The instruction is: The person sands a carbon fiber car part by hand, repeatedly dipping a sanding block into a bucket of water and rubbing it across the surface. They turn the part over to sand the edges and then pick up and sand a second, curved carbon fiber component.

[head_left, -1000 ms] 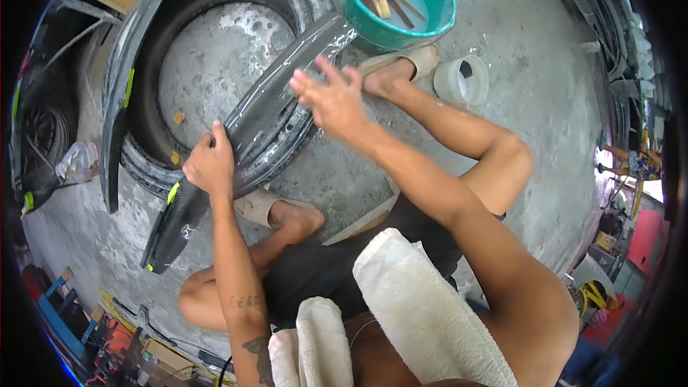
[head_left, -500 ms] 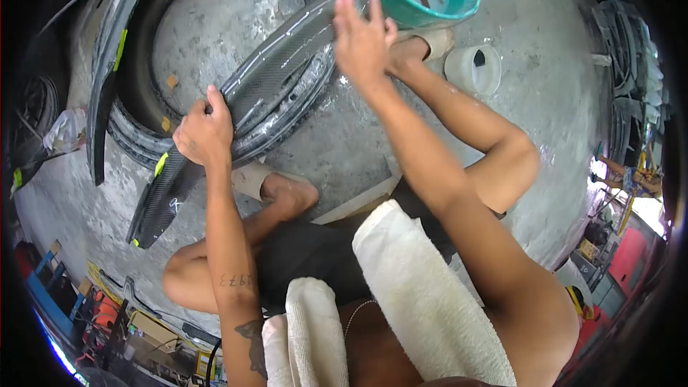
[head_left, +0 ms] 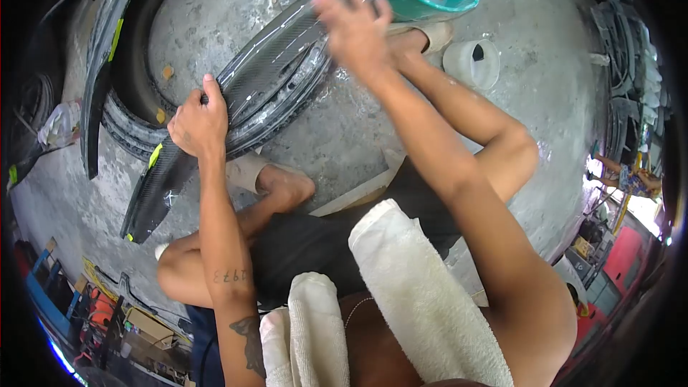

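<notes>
A long, curved, glossy black carbon-fibre panel (head_left: 269, 57) lies slanted across a tyre, wet with pale streaks and bearing bits of yellow-green tape. Near its lower half, my left hand (head_left: 199, 120) is wrapped round the edge, thumb on top. My right hand (head_left: 356, 32) is over the panel's upper end, blurred by motion, its fingers spread and stretched out. The underside of that palm is hidden, and I cannot see anything held there. Beneath the panel, the black tyre (head_left: 287, 111) rests on the concrete floor.
A teal bucket (head_left: 430, 8) holding sticks and liquid stands by the panel's upper end. Beside it is a white tub (head_left: 462, 72). Another curved black part (head_left: 93, 111) leans on the tyre's left side. My bent legs frame the floor. A person (head_left: 638, 179) is far right.
My right hand has shifted slightly left along the panel, fingers more spread. My left hand keeps its hold. The view has moved a little, and a person appears at far right.
</notes>
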